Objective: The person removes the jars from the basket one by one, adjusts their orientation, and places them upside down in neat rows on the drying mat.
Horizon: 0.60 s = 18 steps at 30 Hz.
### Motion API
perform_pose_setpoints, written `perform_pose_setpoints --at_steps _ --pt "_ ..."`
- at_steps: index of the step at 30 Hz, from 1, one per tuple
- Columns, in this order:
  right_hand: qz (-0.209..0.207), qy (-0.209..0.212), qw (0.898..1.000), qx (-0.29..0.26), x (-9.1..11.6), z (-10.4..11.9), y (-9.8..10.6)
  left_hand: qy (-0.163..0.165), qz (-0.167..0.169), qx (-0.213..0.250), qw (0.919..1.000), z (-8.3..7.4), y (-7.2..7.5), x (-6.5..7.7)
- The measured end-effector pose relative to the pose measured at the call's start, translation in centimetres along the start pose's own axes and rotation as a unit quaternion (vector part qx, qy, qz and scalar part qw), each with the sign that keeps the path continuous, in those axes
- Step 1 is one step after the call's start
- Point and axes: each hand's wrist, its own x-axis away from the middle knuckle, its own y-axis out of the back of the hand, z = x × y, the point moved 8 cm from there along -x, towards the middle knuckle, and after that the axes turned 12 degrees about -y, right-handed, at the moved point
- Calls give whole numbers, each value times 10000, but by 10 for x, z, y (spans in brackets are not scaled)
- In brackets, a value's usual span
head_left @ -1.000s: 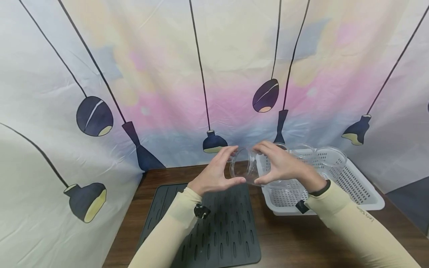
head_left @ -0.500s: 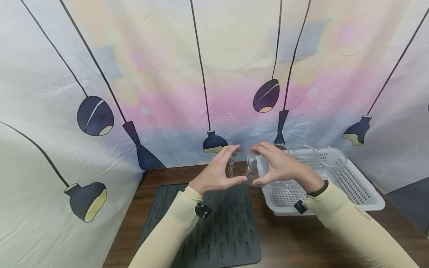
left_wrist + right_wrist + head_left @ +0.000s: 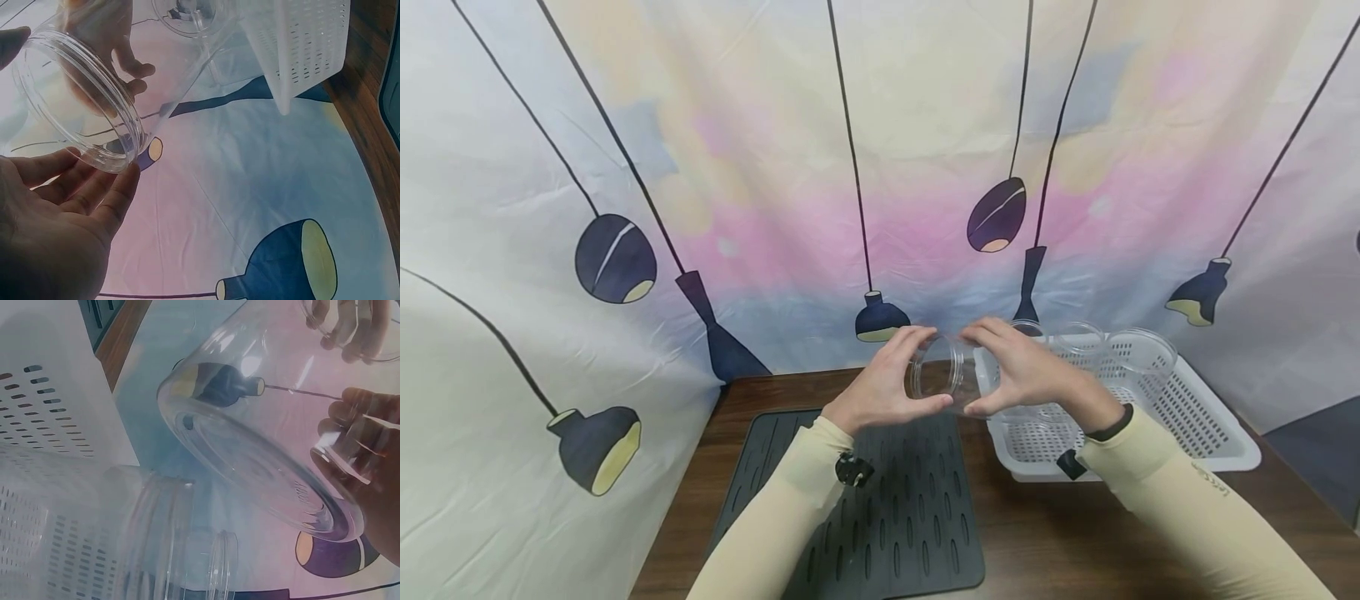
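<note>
Between both hands lies a clear jar [image 3: 936,367], tipped on its side, its ringed mouth end facing left. My left hand [image 3: 883,387] grips it by that end, thumb below and fingers over the top in the head view. In the left wrist view the fingers [image 3: 115,194] curve under the ringed rim [image 3: 131,134]. My right hand [image 3: 1030,367] holds the jar's body, thumb and fingers spread around it. The jar's thick round base [image 3: 262,465] shows in the right wrist view. The hands are raised near the white basket's left side.
On the right stands a white perforated basket [image 3: 1236,450] with several clear jars [image 3: 1142,354] in it. A dark grey ridged mat [image 3: 887,525] lies on the brown wooden table [image 3: 1037,533] under the left arm. A printed cloth [image 3: 775,167] hangs behind the table.
The hands have come very slightly closer together on the jar. Otherwise the jar, basket and mat stay as they were.
</note>
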Motion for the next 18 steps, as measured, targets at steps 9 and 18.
perform_pose_setpoints --at_steps 9,18 --pt "46 -95 9999 -38 0 -1 0 -50 -14 16 10000 0 1 0" --pt "147 -146 9998 -43 1 -2 -2 4 -28 -1 10000 0 1 1"
